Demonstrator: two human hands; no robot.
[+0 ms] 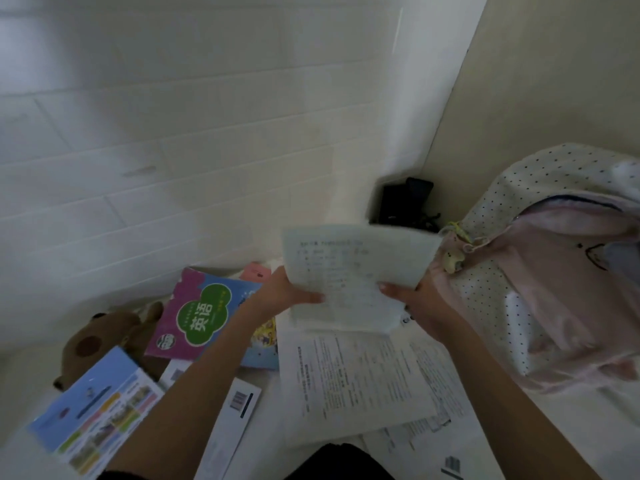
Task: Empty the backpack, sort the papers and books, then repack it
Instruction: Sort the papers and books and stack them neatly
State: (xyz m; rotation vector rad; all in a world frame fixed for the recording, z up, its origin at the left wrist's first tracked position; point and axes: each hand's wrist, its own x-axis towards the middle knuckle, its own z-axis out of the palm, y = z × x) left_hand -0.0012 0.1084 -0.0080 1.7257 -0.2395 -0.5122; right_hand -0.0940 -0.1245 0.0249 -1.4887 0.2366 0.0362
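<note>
A: Holding a sheet up w/ both hands. Left hand pinches its left edge, thumb on top; right hand grips the lower right corner, thumb on the front.

B: Any text legible?

A: Printed rows on the sheet, too blurred to read. Book on the left has a green cloud w/ "英语" in white. That's the only writing I can make out.

B: Which way does the sheet run?

A: Long axis approx left-right, tilted, far edge raised toward the wall. It hangs above the papers lying flat on the bed.

B: Backpack?

A: Pink backpack, right side, on a dotted blanket, zip open at the top, just beside the right hand.

B: Other stuff?

A: Blue booklet lower left, tilted, lying partly over a brown plush. White booklet w/ barcode under the left forearm. Dark box in the corner behind the sheet.
</note>
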